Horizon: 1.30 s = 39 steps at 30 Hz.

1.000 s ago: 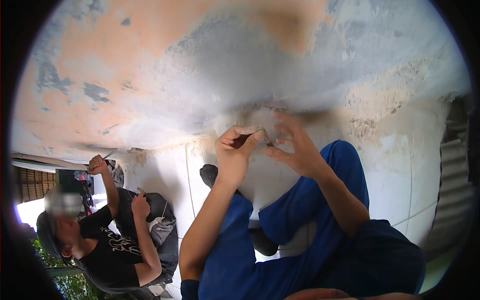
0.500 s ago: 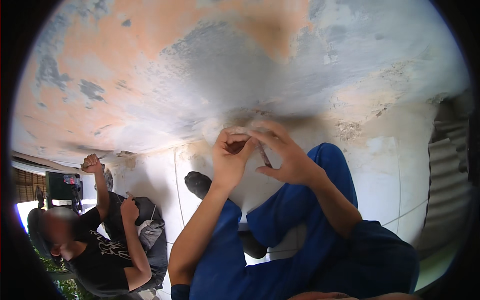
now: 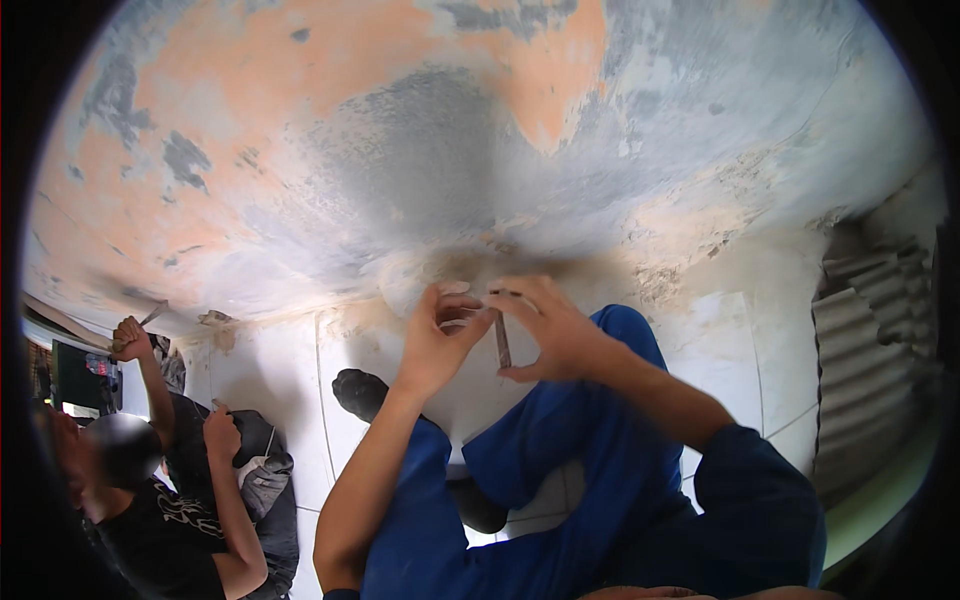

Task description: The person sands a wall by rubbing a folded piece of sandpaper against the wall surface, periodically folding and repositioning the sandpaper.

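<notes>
My two hands are close together in front of the wall's foot. My right hand (image 3: 560,335) has a slim brown stick-like tool (image 3: 503,345) between its thumb and fingers, the thumb at the lower end. The tool points nearly straight up and down in the picture; its exact kind does not show. My left hand (image 3: 435,345) is curled, with its thumb reaching to the tool's upper end. Whatever its fingers pinch there, if anything, is too small to make out. Pale dust whitens the fingertips of both hands.
The wall (image 3: 420,150) has patchy grey and peach paint, crumbling along its base. White tiles (image 3: 720,350) cover the floor. A co-worker (image 3: 170,500) sits at the left, one raised hand holding a scraper-like tool (image 3: 153,313). Grey corrugated sheets (image 3: 865,370) lean at the right.
The view has shifted, so the co-worker and sheets appear further left. My hands sit slightly lower in the picture, and the brown tool has turned more upright. The co-worker's head has turned.
</notes>
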Available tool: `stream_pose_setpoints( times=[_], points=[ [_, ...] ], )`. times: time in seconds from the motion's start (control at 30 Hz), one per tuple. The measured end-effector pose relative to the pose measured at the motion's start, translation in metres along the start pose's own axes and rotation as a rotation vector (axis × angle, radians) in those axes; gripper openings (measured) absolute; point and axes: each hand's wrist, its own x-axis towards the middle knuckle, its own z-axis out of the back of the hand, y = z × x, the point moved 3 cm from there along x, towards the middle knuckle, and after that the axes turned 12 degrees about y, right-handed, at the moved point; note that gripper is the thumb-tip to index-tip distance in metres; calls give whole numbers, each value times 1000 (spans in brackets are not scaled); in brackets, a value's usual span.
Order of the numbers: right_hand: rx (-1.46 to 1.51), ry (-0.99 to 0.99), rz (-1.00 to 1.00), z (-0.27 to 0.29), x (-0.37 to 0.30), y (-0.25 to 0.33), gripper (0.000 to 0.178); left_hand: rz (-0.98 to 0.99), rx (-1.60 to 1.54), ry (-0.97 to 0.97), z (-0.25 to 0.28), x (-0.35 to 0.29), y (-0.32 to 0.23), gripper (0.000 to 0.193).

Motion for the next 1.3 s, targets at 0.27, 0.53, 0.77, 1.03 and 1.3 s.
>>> stream_pose_setpoints(
  times=[0.27, 0.53, 0.77, 1.03, 1.3],
  points=[
    [-606, -225, 340, 123, 42, -16, 63, 128, -55, -243, 95, -6, 65, 32],
    [-1170, -260, 566, 181, 90, -9, 61, 504, 1060, -310, 160, -74, 117, 42],
    [-1190, -492, 572, 206, 106, 18, 49, 747, 1051, -135, 150, -79, 109, 55],
    [-1183, -351, 566, 203, 106, 0, 56, 777, 1053, -177, 147, -84, 117, 54],
    [-1092, -220, 581, 177, 80, -43, 57, 731, 1028, -184, 136, -70, 117, 51]
  ],
)
